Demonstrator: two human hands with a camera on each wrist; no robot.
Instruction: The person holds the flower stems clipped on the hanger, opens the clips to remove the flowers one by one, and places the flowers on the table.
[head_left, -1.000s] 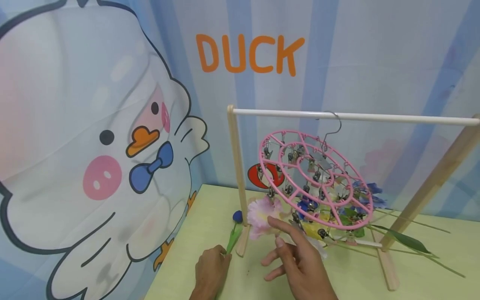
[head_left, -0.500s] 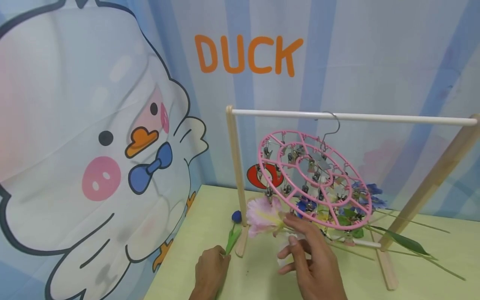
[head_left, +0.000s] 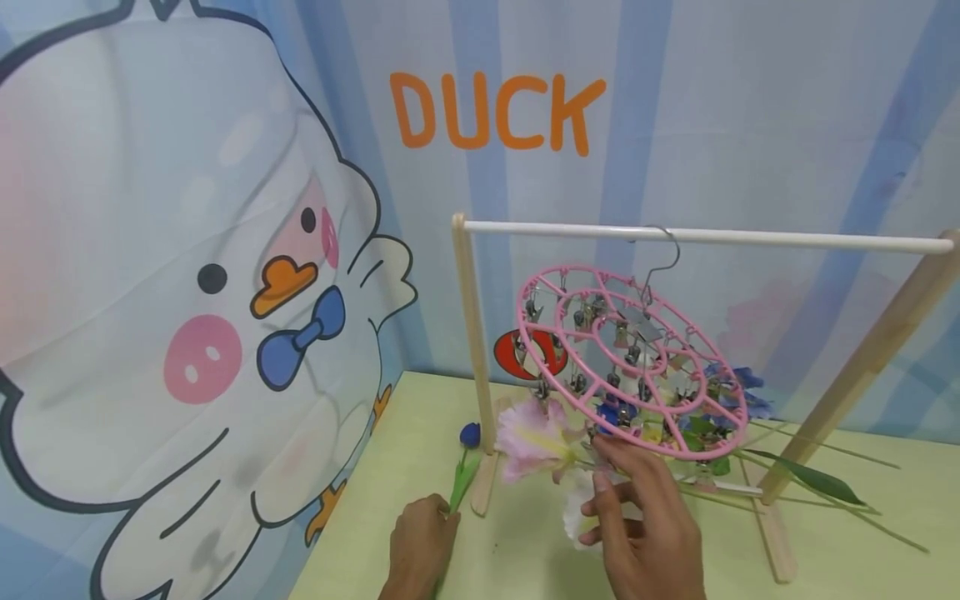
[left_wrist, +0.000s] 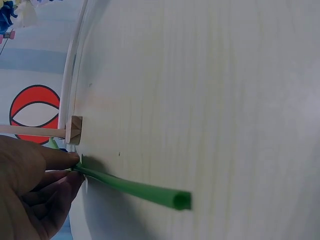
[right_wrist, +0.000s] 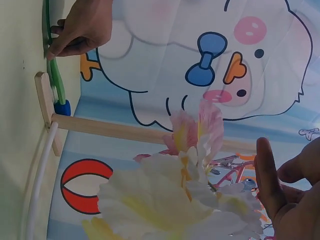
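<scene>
My left hand [head_left: 422, 533] pinches the green stem of an artificial blue tulip [head_left: 470, 435] low over the table. In the left wrist view the stem's cut end [left_wrist: 182, 200] points out past the fingers. A round pink clip hanger [head_left: 701, 456] hangs tilted with many metal clips. My right hand [head_left: 652, 517] is raised at its lower front edge, beside a pink flower [head_left: 528, 437] and a white flower [head_left: 577, 508]. In the right wrist view, its index finger [right_wrist: 265, 167] is straight and apart from the thumb, with white petals [right_wrist: 145, 200] beside it. Nothing shows between them.
A wooden rack with a white rod [head_left: 787, 239] carries the hanger. Its left post [head_left: 472, 333] and foot stand close to the tulip. Long stems and a leaf [head_left: 810, 482] reach out to the right. A duck-printed cloth [head_left: 300, 433] borders the table behind and on the left.
My right hand has moved right, from the pink flower to below the hanger's edge. More of the white flower shows now. The left hand has kept its hold on the tulip stem.
</scene>
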